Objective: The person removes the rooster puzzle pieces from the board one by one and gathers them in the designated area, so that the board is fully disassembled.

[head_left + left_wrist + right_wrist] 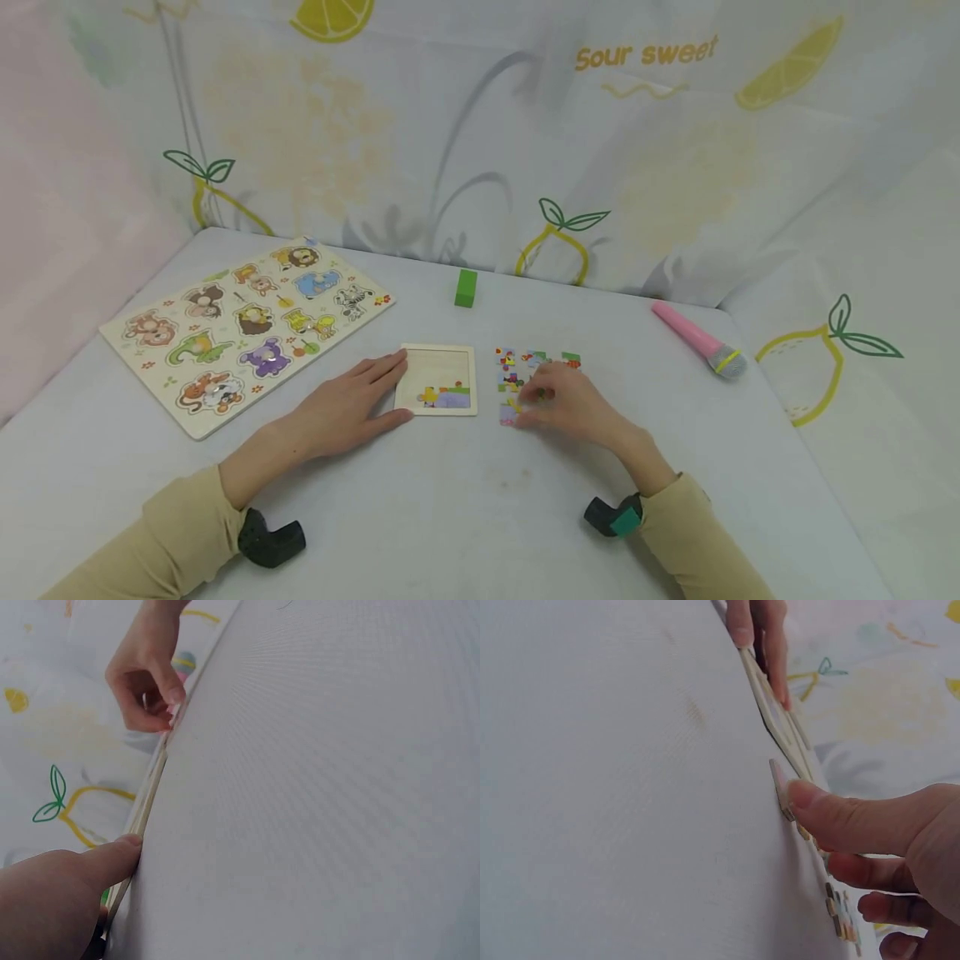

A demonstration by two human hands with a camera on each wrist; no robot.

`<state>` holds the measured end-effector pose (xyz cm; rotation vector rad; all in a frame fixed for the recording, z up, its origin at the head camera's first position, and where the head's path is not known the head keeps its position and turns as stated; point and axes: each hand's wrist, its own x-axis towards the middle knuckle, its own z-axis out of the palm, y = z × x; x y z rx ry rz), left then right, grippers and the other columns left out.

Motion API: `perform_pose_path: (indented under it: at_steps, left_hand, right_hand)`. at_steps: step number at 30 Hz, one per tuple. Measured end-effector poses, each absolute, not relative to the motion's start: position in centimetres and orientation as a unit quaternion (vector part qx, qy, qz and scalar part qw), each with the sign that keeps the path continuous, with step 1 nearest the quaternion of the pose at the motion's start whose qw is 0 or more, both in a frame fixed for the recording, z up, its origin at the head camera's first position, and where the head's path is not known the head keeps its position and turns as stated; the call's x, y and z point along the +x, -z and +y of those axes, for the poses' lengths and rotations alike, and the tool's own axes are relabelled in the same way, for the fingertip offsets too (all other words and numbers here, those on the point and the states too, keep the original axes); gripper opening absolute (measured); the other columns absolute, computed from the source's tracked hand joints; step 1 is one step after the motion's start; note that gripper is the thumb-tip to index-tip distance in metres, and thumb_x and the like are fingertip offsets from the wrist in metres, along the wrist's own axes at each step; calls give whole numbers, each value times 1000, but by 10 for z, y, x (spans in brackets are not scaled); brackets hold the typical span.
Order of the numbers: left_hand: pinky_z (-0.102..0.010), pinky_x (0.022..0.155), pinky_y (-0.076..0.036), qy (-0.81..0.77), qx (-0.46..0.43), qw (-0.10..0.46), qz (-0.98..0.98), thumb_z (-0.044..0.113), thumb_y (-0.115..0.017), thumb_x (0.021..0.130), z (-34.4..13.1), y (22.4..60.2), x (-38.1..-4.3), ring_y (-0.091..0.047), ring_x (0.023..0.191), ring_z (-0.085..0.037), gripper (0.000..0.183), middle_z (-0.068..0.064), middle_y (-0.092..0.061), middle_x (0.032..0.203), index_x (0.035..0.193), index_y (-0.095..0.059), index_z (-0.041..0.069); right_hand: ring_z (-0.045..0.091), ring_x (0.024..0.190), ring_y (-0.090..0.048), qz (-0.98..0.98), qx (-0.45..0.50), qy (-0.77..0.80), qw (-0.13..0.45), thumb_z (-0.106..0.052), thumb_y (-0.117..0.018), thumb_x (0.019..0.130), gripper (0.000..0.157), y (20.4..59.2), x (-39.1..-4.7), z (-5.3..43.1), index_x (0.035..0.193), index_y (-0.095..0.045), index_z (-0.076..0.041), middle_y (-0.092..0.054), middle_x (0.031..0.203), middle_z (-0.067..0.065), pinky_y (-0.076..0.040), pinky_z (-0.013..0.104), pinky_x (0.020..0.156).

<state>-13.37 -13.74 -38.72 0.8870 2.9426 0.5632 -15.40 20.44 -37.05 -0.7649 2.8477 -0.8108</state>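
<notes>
While the left hand (348, 408), fingers fairly straight, steadies the tray (435, 367) near mid-frame, the right hand (572, 404), apparently pinching a piece (507, 414) just right of it, should grip lightly by the edges, keeping the piece level.

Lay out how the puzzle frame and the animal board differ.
The animal board is much larger than the puzzle frame. The board sits slanted, while the frame sits roughly square to the head view. The frame has coloured pieces only in its lower part; the board has animals all over. Both are pale and lie flat on the white surface.
</notes>
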Motion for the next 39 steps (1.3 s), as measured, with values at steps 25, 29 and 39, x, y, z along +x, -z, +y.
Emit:
perform_pose_path:
  at_steps: [25,29,39]
  left_hand:
    - [-52,112,-40,-179,275,18,944,49,-61,96,-139,392,-137,-35,146,-35,77,-11,-32,162,154,-36,3]
    - [-53,112,-40,-181,273,19,945,49,-61,96,-139,393,-137,-35,146,-36,77,-11,-32,162,154,-36,3]
    - [-53,112,-40,-179,279,18,943,49,-60,97,-138,392,-137,-35,146,-35,77,-11,-31,163,154,-36,3]
  right_hand:
    - [12,78,-52,923,-290,249,43,-23,-85,81,15,369,-153,201,91,-78,-14,-59,80,-5,-45,24,72]
    - [13,77,-52,924,-290,246,44,-23,-84,81,15,368,-153,201,91,-78,-14,-59,81,-4,-45,24,71]
    - [9,74,-52,915,-300,269,29,-22,-81,85,17,361,-152,209,99,-77,-12,-62,84,-9,-44,24,64]
